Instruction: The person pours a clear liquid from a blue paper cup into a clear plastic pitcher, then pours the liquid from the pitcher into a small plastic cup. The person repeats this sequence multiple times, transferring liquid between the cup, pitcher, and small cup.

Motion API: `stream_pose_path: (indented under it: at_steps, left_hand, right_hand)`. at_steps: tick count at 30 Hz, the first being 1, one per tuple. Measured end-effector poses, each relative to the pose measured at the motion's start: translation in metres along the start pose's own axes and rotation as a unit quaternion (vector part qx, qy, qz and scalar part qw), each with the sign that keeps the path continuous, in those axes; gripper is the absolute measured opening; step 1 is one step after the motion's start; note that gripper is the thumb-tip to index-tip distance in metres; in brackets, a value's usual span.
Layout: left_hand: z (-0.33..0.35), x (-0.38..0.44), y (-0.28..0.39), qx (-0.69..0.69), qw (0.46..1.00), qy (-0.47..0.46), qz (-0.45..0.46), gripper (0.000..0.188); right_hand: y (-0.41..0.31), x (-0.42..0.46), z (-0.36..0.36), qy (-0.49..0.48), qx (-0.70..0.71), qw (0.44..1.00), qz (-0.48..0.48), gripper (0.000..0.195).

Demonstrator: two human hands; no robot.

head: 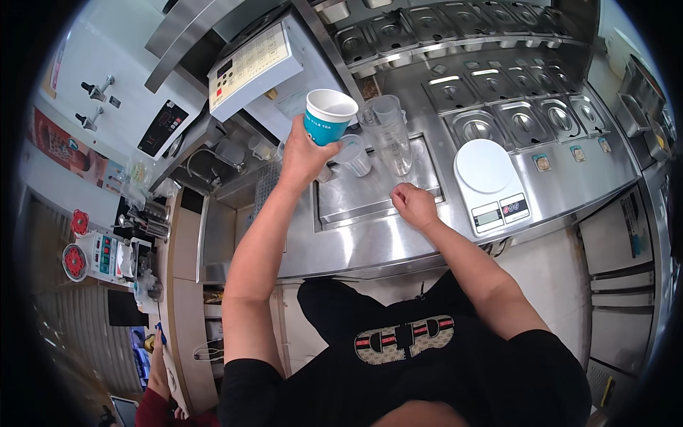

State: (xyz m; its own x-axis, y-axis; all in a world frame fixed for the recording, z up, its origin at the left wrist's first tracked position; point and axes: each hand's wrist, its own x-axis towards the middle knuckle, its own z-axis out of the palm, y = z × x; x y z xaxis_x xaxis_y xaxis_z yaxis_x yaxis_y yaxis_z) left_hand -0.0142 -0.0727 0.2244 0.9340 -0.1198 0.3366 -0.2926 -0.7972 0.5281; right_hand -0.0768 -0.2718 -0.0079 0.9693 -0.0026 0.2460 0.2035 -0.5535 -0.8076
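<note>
My left hand (307, 155) grips a teal and white paper cup (331, 115), held up in front of the white dispensing machine (256, 69). The cup's mouth is uncovered, and its inside looks white; how full it is I cannot tell. Below and right of the cup, a clear measuring jug (392, 141) and a smaller clear plastic container (353, 155) stand on the recessed steel tray (357, 205). My right hand (415, 205), fingers curled with nothing visible in them, is by the tray's right front edge. A white kitchen scale (485, 176) sits to its right.
Lidded steel pans (477, 131) line the counter's back right, with another row on the shelf above. A sink (221, 229) with a tap lies to the left. A sealing machine (104, 256) stands on the left side counter, where another person's arm (157, 368) reaches in.
</note>
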Motion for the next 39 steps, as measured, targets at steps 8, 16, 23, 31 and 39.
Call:
stream_pose_path:
  at_steps: [8, 16, 23, 31, 39]
  left_hand:
    - [-0.002, 0.013, -0.002, 0.048, 0.999, -0.022, 0.007, 0.075]
    - [-0.001, 0.017, 0.004, 0.070, 0.997, -0.032, 0.017, 0.077]
    - [0.003, 0.019, 0.007, 0.089, 0.995, -0.037, 0.025, 0.073]
    - [-0.002, 0.020, 0.009, 0.113, 0.992, -0.038, 0.032, 0.073]
    - [-0.006, 0.021, 0.011, 0.150, 0.987, -0.031, 0.038, 0.075]
  right_hand:
    - [-0.002, -0.001, -0.001, 0.005, 0.004, 1.000, 0.000, 0.014]
    - [-0.001, 0.000, -0.002, -0.002, 0.020, 1.000, 0.009, 0.014]
    - [0.001, 0.000, -0.002, 0.003, 0.027, 1.000, 0.010, 0.018]
    - [0.001, 0.001, 0.000, -0.007, 0.012, 1.000, 0.015, 0.013]
    - [0.002, 0.002, 0.000, -0.003, 0.009, 1.000, 0.013, 0.013]
